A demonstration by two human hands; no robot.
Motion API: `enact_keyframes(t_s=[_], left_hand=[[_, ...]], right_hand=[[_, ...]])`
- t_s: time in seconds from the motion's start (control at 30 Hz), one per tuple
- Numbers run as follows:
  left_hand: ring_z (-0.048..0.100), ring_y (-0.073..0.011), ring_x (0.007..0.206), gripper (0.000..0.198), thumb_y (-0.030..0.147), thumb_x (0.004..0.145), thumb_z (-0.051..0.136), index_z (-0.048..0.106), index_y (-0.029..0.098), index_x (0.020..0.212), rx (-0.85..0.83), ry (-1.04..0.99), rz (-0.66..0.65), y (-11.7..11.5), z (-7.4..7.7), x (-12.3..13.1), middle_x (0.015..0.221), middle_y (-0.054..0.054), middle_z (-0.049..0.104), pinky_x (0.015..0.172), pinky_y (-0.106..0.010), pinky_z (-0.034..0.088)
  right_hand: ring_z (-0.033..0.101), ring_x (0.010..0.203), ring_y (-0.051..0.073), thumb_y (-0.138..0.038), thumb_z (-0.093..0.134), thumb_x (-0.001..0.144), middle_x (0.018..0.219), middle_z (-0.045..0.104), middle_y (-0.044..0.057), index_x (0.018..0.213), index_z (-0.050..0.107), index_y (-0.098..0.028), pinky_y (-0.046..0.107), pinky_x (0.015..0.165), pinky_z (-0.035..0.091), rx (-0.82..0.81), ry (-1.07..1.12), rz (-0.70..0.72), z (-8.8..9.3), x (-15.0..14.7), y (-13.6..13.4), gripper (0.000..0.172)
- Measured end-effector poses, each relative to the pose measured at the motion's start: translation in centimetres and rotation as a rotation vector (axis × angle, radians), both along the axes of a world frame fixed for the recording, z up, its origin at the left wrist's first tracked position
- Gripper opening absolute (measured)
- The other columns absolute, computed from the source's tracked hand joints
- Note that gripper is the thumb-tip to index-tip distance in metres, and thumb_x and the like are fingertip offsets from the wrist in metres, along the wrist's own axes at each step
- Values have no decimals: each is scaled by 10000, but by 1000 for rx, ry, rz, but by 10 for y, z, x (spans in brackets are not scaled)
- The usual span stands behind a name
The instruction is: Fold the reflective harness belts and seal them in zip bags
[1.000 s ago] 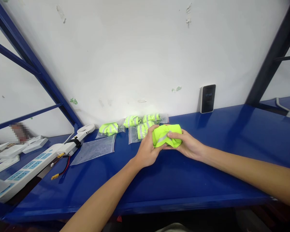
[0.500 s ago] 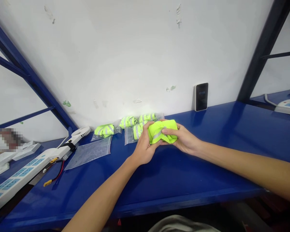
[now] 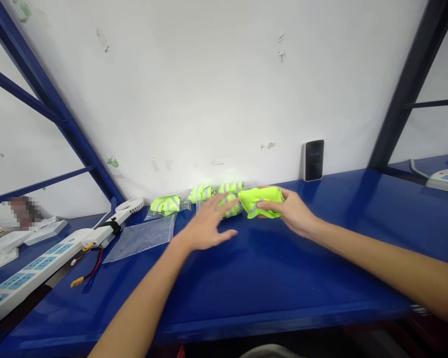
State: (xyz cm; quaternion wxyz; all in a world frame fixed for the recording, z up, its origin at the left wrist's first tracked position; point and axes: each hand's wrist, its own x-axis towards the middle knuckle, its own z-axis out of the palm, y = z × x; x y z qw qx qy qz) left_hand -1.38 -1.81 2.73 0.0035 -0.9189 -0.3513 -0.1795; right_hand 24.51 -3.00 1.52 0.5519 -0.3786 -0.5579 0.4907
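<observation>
A rolled-up neon yellow reflective vest [image 3: 260, 201] with a grey stripe is held above the table in my right hand [image 3: 293, 211], thumb across its front. My left hand [image 3: 207, 223] is off the vest, fingers spread, in front of several bagged neon vests by the wall. One bagged vest [image 3: 231, 206] is partly hidden behind its fingers. Farther left lies another bagged vest [image 3: 166, 204], and two more sit at the back, such as this one [image 3: 201, 193]. A flat clear plastic bag [image 3: 142, 237] rests on the table, left of my left hand.
The blue table [image 3: 276, 278] meets a white wall. On its left are a white power strip [image 3: 33, 268], a small white fan [image 3: 130, 205] and a cable with yellow connectors [image 3: 91, 271]. A black-faced device [image 3: 313, 160] stands against the wall. Blue and dark metal posts rise either side.
My left hand has let go of the vest and moved left, its fingers opening. My right hand keeps the vest at nearly the same spot. The view has tilted slightly up.
</observation>
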Motion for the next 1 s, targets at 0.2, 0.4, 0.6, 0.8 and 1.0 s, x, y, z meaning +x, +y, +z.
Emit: enact_keyframes(t_s=[0.2, 0.4, 0.6, 0.8, 1.0], left_hand=[[351, -389, 1389, 944, 670, 710, 646, 300, 292, 1503, -368, 128, 452, 6, 28, -124, 1548, -84, 351, 1120, -537, 318], [85, -405, 1473, 1021, 697, 678, 647, 262, 269, 1521, -521, 186, 602, -3, 15, -160, 1604, -89, 211, 1157, -573, 205], [281, -393, 1425, 1047, 735, 634, 646, 263, 314, 1513, -506, 175, 613, 2, 15, -152, 1561, -114, 309, 1111, -541, 314], [243, -464, 1416, 1169, 783, 580, 646, 237, 231, 1528, -399, 189, 687, 0, 10, -147, 1521, -194, 349, 1084, -604, 283], [362, -373, 1366, 1108, 664, 635, 711, 191, 256, 1523, -137, -53, 471, -22, 24, -107, 1464, -145, 377, 1081, -501, 361]], right_hand=[[683, 1025, 289, -293, 755, 735, 1129, 727, 53, 1121, 714, -232, 388, 881, 545, 599, -703, -89, 0, 15, 7, 392], [671, 1073, 285, -267, 711, 774, 1180, 710, 50, 1156, 693, -243, 411, 925, 534, 661, -809, 2, -11, 12, 11, 383], [664, 1091, 285, -271, 700, 792, 1204, 698, 60, 1182, 685, -232, 413, 933, 540, 678, -815, 42, -13, 11, 8, 392], [635, 1147, 287, -257, 675, 817, 1244, 678, 67, 1196, 686, -239, 416, 958, 531, 720, -813, 92, -12, 7, 4, 380], [634, 1149, 278, -267, 674, 828, 1255, 670, 76, 1203, 678, -231, 403, 965, 525, 743, -785, 31, -11, 3, 0, 377]])
